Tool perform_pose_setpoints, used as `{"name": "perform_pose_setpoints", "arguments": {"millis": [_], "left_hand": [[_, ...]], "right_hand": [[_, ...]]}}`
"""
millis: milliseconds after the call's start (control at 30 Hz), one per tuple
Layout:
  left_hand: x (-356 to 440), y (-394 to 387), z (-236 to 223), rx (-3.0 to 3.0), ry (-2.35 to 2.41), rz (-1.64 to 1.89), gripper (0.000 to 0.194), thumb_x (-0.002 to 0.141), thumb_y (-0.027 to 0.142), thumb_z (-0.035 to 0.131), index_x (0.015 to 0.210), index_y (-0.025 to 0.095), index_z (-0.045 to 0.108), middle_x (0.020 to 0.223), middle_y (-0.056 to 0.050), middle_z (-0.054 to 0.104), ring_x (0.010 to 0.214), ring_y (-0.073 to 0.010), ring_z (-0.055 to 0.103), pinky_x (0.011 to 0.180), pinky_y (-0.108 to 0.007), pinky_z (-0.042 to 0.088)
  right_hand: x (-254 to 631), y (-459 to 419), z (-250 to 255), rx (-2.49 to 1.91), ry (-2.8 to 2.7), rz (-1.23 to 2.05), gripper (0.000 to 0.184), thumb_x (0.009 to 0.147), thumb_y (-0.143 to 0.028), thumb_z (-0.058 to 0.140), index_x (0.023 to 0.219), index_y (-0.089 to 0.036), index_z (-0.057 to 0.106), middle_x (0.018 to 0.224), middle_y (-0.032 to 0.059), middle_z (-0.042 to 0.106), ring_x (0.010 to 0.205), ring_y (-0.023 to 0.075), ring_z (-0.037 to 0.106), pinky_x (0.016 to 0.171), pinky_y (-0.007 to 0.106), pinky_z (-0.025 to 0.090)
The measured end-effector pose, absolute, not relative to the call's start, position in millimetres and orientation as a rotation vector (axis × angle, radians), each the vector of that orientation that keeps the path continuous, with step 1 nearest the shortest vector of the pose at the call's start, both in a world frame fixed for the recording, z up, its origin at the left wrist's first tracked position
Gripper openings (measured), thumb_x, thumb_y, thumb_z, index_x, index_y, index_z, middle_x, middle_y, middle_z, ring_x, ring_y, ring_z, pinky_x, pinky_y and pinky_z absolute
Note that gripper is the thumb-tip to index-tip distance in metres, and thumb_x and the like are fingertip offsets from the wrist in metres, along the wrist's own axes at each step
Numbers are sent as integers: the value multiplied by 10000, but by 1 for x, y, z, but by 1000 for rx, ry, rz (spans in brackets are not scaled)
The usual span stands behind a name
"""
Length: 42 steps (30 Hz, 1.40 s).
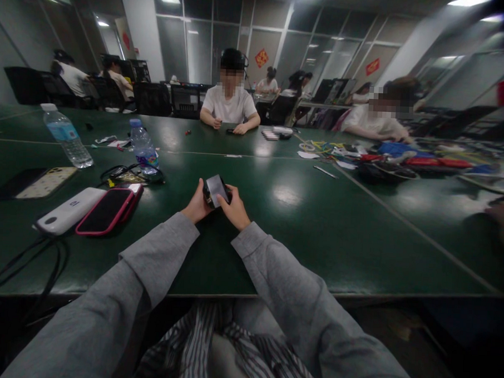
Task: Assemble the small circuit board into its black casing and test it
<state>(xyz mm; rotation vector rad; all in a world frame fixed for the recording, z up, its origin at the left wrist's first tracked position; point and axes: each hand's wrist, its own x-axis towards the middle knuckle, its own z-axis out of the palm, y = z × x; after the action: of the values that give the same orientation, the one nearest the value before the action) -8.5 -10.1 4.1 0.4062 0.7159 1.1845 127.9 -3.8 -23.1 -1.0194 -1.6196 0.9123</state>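
Observation:
Both my hands are together above the green table (275, 240), closed around a small dark object with a flat silver-grey face (216, 189). My left hand (197, 204) grips its left side, fingers partly hidden behind it. On the right edge, my right hand (236, 208) holds it, the thumb lying on the grey face. The object is tilted and too small to tell its kind. To the left of my hands lie a phone in a pink case (107, 211) and a white power bank (68, 210).
Two plastic bottles, one (66, 136) at far left and one (143, 145) nearer, stand by coiled black cables (127, 173). A patterned phone case (47, 182) lies left. Tangled cables and tools (403, 159) cover the right back. A person (230, 104) sits opposite.

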Motion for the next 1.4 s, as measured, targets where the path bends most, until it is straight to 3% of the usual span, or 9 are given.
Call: {"name": "perform_pose_setpoints", "arguments": {"millis": [200, 400, 600, 767, 967, 1233, 1300, 1400], "left_hand": [[-9, -19, 32, 521, 655, 1235, 671, 983, 619, 286, 1274, 103, 601, 1117, -191, 709, 1034, -284, 675, 918, -399, 516], [-1, -23, 35, 607, 778, 1272, 463, 976, 482, 475, 1352, 215, 521, 1355, -116, 598, 1117, -236, 615, 846, -309, 493], [0, -23, 27, 551, 777, 1266, 224, 1003, 397, 453, 1071, 208, 551, 1000, -54, 646, 791, -161, 622, 704, -286, 479], [-2, -22, 22, 469, 742, 1272, 221, 1013, 388, 416, 973, 195, 516, 899, -65, 630, 782, -187, 628, 721, -332, 480], [1, -21, 16, 432, 742, 1277, 194, 1008, 353, 435, 1006, 185, 532, 884, -60, 636, 778, -182, 638, 724, -329, 483], [1, -21, 14, 443, 776, 1281, 330, 1005, 437, 424, 1031, 166, 612, 780, -45, 647, 672, -161, 613, 640, -292, 469], [2, -22, 16, 438, 780, 1274, 393, 1002, 489, 410, 1025, 161, 625, 740, -46, 643, 668, -168, 618, 662, -299, 481], [3, -24, 20, 437, 774, 1246, 475, 987, 553, 406, 1065, 151, 647, 780, -74, 678, 760, -202, 660, 749, -326, 508]], "right_hand": [[128, 8, -26, -949, -1040, 1526, 394, 825, -543, 613, 1073, -240, 567, 1001, 52, 681, 903, 212, 671, 769, 377, 567], [139, 8, -10, -792, -651, 1895, 348, 957, -503, 479, 946, -196, 643, 837, 72, 698, 714, 189, 648, 660, 339, 585], [143, 6, -3, -672, -435, 2030, 356, 1004, -437, 438, 993, -156, 655, 783, 80, 700, 619, 147, 620, 520, 230, 549], [141, 2, 1, -680, -373, 2025, 346, 1025, -394, 402, 977, -156, 649, 701, 64, 686, 585, 149, 612, 486, 212, 534], [140, 0, 4, -724, -355, 1966, 316, 1013, -392, 445, 948, -162, 653, 707, 54, 682, 619, 149, 622, 485, 216, 535], [130, 3, -8, -817, -729, 1711, 70, 871, -279, 603, 882, -211, 599, 739, -19, 630, 659, 136, 603, 516, 226, 491], [129, 3, -14, -881, -910, 1549, 172, 832, -310, 640, 972, -221, 596, 828, -13, 637, 732, 146, 619, 587, 254, 517], [128, 1, -20, -976, -1309, 1193, 393, 812, -336, 659, 1174, -218, 566, 1060, 52, 652, 950, 197, 640, 859, 380, 548]]}}
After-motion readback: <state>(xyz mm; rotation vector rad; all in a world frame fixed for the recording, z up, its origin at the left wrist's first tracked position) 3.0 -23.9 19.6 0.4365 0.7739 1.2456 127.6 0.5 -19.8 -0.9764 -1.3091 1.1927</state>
